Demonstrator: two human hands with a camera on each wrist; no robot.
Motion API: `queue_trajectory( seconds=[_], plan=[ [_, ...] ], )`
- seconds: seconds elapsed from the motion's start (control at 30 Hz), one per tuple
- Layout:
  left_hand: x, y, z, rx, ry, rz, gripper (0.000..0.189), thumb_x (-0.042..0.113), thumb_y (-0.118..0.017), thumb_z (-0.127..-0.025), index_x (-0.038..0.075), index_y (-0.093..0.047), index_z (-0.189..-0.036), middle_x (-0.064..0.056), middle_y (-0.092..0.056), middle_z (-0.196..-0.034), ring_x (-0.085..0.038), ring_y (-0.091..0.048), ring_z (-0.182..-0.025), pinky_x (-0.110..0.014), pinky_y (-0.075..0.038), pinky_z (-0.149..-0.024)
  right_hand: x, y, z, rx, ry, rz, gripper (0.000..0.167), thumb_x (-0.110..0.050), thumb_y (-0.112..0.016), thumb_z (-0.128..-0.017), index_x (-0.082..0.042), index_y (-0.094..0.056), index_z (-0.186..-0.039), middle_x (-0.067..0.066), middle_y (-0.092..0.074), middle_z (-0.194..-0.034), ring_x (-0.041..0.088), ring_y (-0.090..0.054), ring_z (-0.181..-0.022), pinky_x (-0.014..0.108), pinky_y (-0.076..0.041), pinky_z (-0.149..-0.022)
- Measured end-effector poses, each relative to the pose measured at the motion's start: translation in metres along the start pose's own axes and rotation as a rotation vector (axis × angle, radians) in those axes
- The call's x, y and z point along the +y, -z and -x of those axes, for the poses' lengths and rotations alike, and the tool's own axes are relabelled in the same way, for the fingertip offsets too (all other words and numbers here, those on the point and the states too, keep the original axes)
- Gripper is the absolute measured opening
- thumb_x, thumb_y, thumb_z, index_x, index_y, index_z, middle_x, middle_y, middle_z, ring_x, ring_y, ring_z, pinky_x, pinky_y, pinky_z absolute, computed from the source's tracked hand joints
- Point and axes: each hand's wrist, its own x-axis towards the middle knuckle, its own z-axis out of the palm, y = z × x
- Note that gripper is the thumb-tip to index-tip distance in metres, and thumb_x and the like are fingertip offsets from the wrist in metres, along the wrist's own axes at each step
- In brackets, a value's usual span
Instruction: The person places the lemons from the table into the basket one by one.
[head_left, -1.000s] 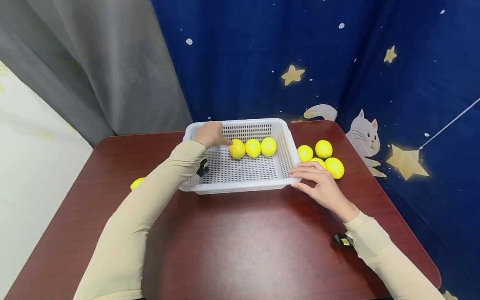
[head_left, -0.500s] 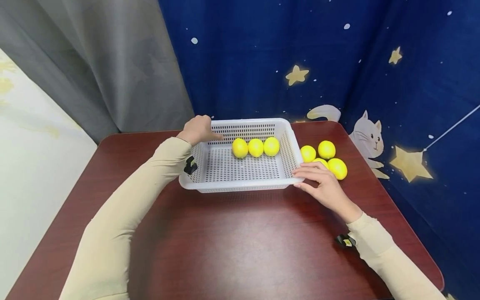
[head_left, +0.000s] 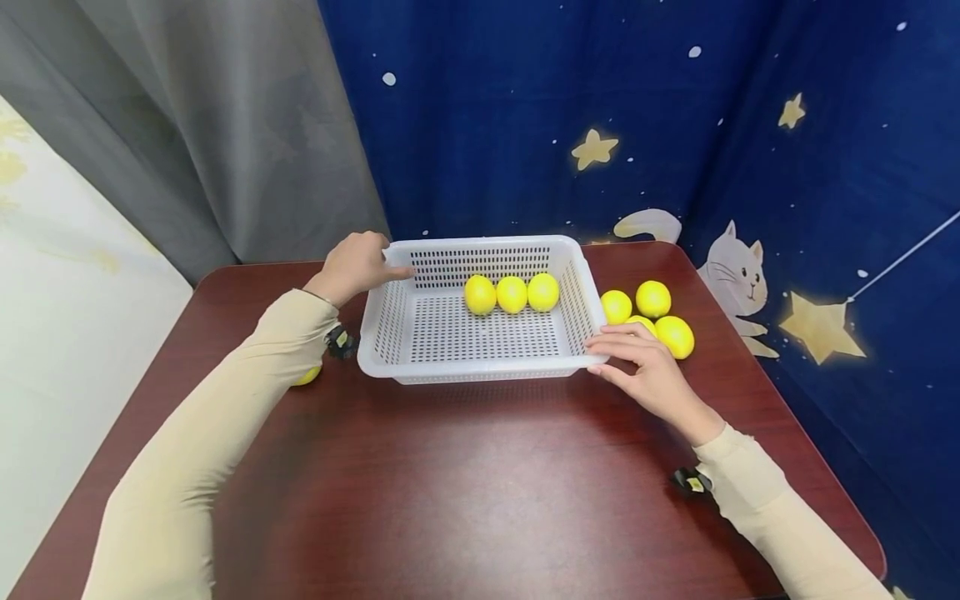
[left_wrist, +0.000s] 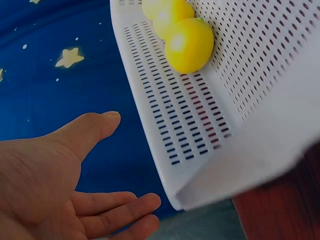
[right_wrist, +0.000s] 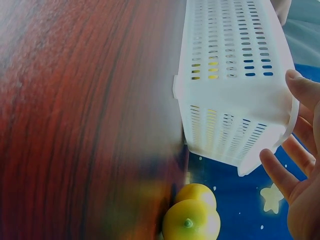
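Three lemons (head_left: 512,295) sit in the basket (head_left: 480,367), the right hand (head_left: 651,375) gripping its near right corner; the left hand (head_left: 356,265), relaxed and empty, is at its far left. Loading seems underway; a loose lemon (head_left: 675,338) likely needs grasping next.

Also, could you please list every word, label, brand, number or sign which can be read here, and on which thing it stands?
No readable text shows on the white basket, the yellow fruits or the table.
Blue curtain: only pictures, such as stars and a cat.
Small patches on the dark wrist devices: too small to tell whether they bear any marks.
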Motion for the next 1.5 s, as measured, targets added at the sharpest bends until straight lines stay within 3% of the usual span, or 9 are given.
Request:
queue_trajectory(
  seconds=[0.3,0.73,0.83,0.93,1.03,1.13,1.27,1.37,1.5],
  plan=[
    [-0.025,0.006,0.013,0.016,0.014,0.029,0.074,0.049,-0.068,-0.087,-0.006,-0.055,-0.134,-0.025,-0.066,-0.123,-0.037,-0.064,-0.109,-0.050,-0.053,-0.083,0.000,0.001,0.001,0.000,-0.017,0.013,0.043,-0.009,-0.087,-0.072,-0.015,-0.075,-0.113,-0.002,-0.074,-0.115,0.015,-0.054,-0.120,0.008,-0.034,-0.100],
    [-0.058,0.010,0.041,0.065,0.089,0.014,0.073,0.054,-0.065,-0.087,-0.007,-0.059,-0.126,-0.029,-0.066,-0.115,-0.040,-0.062,-0.098,-0.052,-0.052,-0.075,0.000,0.000,0.000,0.003,-0.008,0.006,0.043,-0.011,-0.087,-0.072,-0.016,-0.075,-0.113,-0.001,-0.075,-0.114,0.015,-0.054,-0.120,0.010,-0.034,-0.101],
    [-0.066,0.007,0.050,0.070,0.096,-0.011,0.070,0.054,-0.065,-0.086,-0.008,-0.062,-0.117,-0.029,-0.067,-0.109,-0.040,-0.062,-0.092,-0.049,-0.052,-0.067,0.000,0.000,0.000,0.002,-0.006,0.006,0.042,-0.013,-0.087,-0.073,-0.016,-0.075,-0.113,-0.001,-0.075,-0.115,0.016,-0.054,-0.120,0.010,-0.034,-0.101],
    [-0.072,0.004,0.059,0.073,0.102,-0.024,0.062,0.054,-0.067,-0.085,-0.007,-0.063,-0.097,-0.024,-0.065,-0.084,-0.036,-0.059,-0.077,-0.043,-0.047,-0.054,0.000,0.001,0.000,0.002,-0.011,0.007,0.042,-0.013,-0.087,-0.073,-0.015,-0.075,-0.113,-0.001,-0.075,-0.115,0.016,-0.054,-0.120,0.009,-0.034,-0.101],
    [-0.078,0.001,0.067,0.074,0.118,-0.039,0.055,0.054,-0.067,-0.084,0.002,-0.055,-0.073,-0.011,-0.048,-0.060,-0.030,-0.051,-0.062,-0.036,-0.039,-0.047,-0.002,0.002,0.000,-0.001,-0.015,0.004,0.041,-0.013,-0.086,-0.073,-0.015,-0.075,-0.113,0.000,-0.075,-0.114,0.016,-0.054,-0.120,0.009,-0.034,-0.101],
    [-0.084,-0.003,0.074,0.037,0.131,-0.059,0.057,0.056,-0.066,-0.084,0.008,-0.047,-0.062,-0.004,-0.038,-0.055,-0.028,-0.047,-0.059,-0.036,-0.037,-0.048,-0.002,0.001,0.000,-0.001,-0.010,0.003,0.041,-0.013,-0.086,-0.074,-0.015,-0.075,-0.113,0.000,-0.075,-0.114,0.017,-0.054,-0.120,0.009,-0.034,-0.101],
    [-0.090,-0.009,0.081,-0.039,0.148,-0.079,0.057,0.058,-0.063,-0.085,0.008,-0.049,-0.061,-0.007,-0.043,-0.059,-0.033,-0.051,-0.070,-0.040,-0.041,-0.054,-0.001,0.000,0.000,0.004,-0.003,0.000,0.041,-0.012,-0.086,-0.073,-0.015,-0.075,-0.113,0.000,-0.075,-0.114,0.017,-0.054,-0.120,0.010,-0.034,-0.101],
    [-0.093,-0.014,0.087,-0.091,0.191,-0.107,0.058,0.061,-0.062,-0.085,0.005,-0.057,-0.068,-0.012,-0.053,-0.068,-0.038,-0.052,-0.079,-0.044,-0.044,-0.060,-0.001,0.000,0.000,0.004,-0.003,0.000,0.042,-0.012,-0.086,-0.073,-0.015,-0.075,-0.113,0.000,-0.075,-0.114,0.016,-0.054,-0.120,0.010,-0.034,-0.101],
    [-0.095,-0.020,0.092,-0.169,0.293,-0.181,0.067,0.068,-0.059,-0.083,0.001,-0.066,-0.084,-0.019,-0.062,-0.083,-0.040,-0.056,-0.084,-0.047,-0.042,-0.067,-0.001,-0.001,0.000,-0.001,-0.007,-0.003,0.042,-0.012,-0.086,-0.074,-0.016,-0.075,-0.114,-0.001,-0.075,-0.115,0.015,-0.054,-0.120,0.009,-0.034,-0.101]
  ],
)
